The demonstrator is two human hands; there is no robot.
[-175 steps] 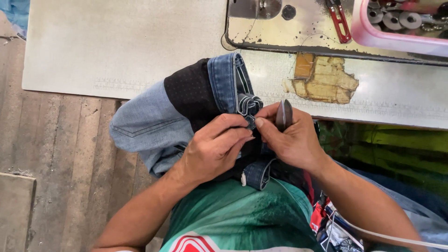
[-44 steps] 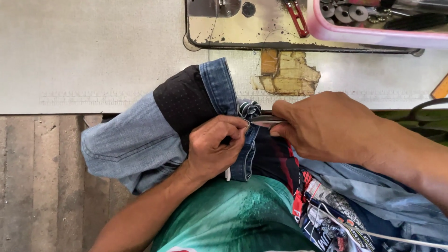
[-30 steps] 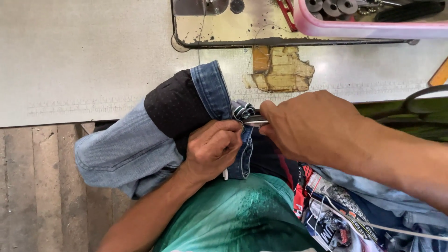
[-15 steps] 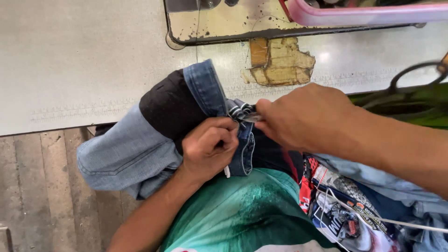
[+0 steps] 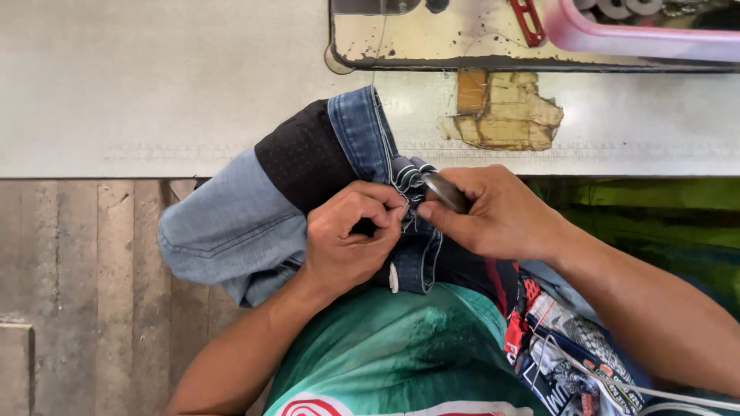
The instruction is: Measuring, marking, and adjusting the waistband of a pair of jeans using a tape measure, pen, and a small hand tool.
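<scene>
Behind hands | pink tray (image 5: 570, 31) (metal rings inside) | left hand (image 5: 351, 243), right hand (image 5: 501, 216) pinch jeans (image 5: 362, 131)

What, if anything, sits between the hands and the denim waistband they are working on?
Nothing visible. The left hand pinches the denim waistband directly; the right hand presses a small dark tool to its loose threads.
</scene>
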